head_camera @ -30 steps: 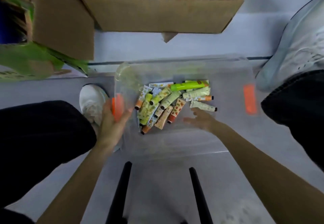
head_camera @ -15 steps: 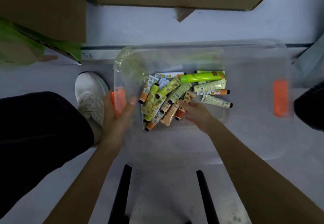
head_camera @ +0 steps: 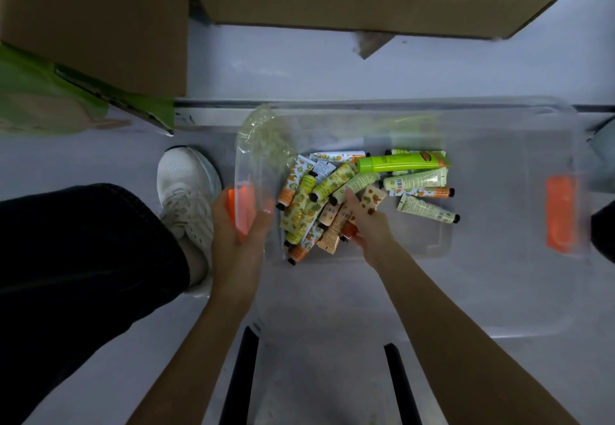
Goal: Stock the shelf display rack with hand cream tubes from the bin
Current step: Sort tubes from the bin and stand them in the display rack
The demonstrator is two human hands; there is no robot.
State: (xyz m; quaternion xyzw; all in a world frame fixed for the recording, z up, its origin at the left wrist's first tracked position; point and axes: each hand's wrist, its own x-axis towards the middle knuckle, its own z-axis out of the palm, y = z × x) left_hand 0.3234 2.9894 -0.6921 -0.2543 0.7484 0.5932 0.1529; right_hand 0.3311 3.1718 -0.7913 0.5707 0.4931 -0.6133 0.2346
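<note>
Gripping bin (head_camera: 492,291) edge: left hand (head_camera: 238,235), tubes (head_camera: 301,211) beside.

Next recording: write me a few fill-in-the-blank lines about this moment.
The left hand holds the bin at its ____ latch.
The right hand reaches among the ____ in the bin.
The largest tube is bright ____.
The shoe beside the bin is ____.
Missing words: orange; tubes; green; white.

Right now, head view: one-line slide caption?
Left hand grips the clear bin end by its orange latch; right hand touches the hand cream tubes piled inside.
</note>
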